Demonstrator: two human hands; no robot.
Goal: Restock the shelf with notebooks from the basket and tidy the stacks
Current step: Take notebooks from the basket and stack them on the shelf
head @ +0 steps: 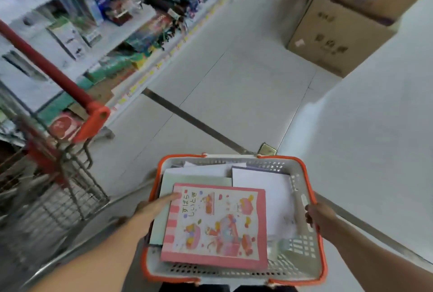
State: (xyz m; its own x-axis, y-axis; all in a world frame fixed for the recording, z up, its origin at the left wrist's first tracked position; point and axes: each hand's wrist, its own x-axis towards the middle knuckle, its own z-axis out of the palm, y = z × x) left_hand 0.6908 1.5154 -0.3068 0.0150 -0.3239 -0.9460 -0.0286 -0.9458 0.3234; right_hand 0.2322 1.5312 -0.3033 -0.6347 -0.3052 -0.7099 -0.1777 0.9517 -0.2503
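A grey plastic basket (302, 240) with an orange rim is held low in front of me. Inside lies a pink illustrated notebook (216, 225) on top, over a pale green notebook (187, 181) and white notebooks (262, 186). My left hand (155, 206) reaches into the basket from the left, its fingers resting on the pink notebook's left edge and the green one. My right hand (317, 218) grips the basket's right rim. The shelf (131, 27) with stationery runs along the upper left.
A wire shopping cart (58, 174) with a red handle (46, 66) stands close on the left. Cardboard boxes (337, 34) are stacked at the upper right beside a white unit (375, 127). A tiled floor aisle (234, 76) stretches ahead.
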